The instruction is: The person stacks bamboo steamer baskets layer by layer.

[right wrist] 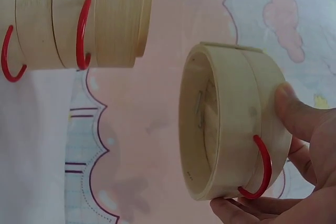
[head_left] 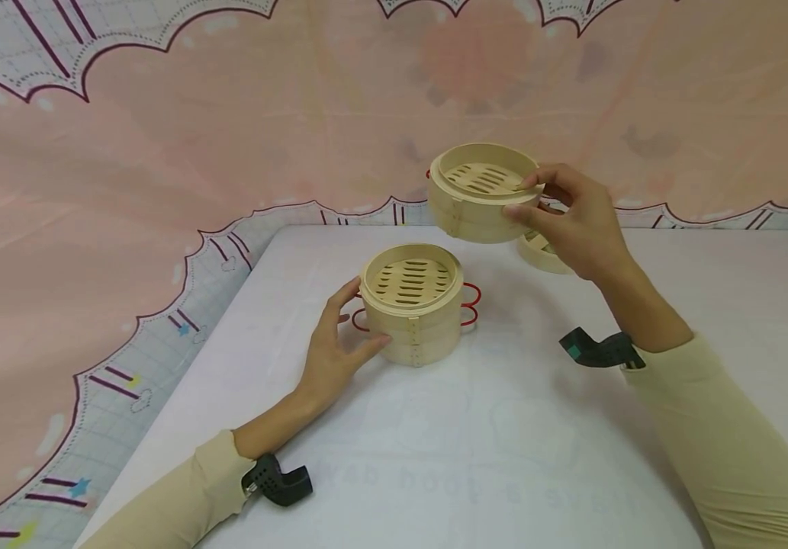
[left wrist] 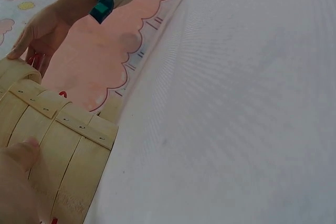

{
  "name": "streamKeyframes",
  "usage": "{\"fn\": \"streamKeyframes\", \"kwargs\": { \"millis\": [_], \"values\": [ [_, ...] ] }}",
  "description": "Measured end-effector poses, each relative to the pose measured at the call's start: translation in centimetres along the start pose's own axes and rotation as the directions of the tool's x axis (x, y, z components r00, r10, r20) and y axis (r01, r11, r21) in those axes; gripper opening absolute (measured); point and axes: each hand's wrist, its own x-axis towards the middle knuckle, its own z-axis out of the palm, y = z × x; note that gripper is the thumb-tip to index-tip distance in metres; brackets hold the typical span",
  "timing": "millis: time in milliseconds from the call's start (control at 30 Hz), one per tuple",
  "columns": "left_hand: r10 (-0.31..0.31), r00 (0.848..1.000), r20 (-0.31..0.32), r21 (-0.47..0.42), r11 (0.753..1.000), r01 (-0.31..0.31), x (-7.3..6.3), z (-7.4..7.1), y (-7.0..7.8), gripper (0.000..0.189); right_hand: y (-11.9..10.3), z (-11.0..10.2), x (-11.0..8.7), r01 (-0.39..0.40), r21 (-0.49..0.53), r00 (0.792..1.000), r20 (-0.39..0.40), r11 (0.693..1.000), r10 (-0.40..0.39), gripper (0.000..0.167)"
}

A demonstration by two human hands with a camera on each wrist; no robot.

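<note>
My right hand [head_left: 575, 217] pinches the rim of a round bamboo steamer tier [head_left: 465, 210], thumb outside and fingers over the edge. The tier is held up above the table, its slatted floor showing from the head. In the right wrist view, a red handle [right wrist: 268, 166] curves from its side near the fingers. On the table stands a stack of bamboo steamer tiers [head_left: 428, 335], a slatted floor on top and red handles [head_left: 471, 314] at its sides. My left hand [head_left: 332, 351] grips this stack from the left, thumb at the front and fingers round the far side.
Partly hidden behind my right hand, another round bamboo piece [head_left: 541, 255] lies on the white table [head_left: 394, 457]. A pink patterned cloth [head_left: 229, 137] hangs behind the table and along its left edge. Each wrist wears a small dark camera.
</note>
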Motion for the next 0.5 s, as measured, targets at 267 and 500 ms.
{"fn": "streamKeyframes", "kwargs": {
  "millis": [267, 500],
  "values": [
    [-0.015, 1.0, 0.012, 0.004, 1.0, 0.015, -0.2, -0.4, 0.0, 0.079, -1.0, 1.2, -0.4, 0.018, 0.078, 1.0, 0.018, 0.997, -0.019, 0.03],
    [-0.03, 0.999, 0.023, 0.004, 1.0, 0.03, -0.4, -0.6, -0.1, 0.079, -1.9, 2.4, -0.9, 0.047, 0.089, 0.997, 0.051, 0.995, -0.052, 0.029]
  ]
}}
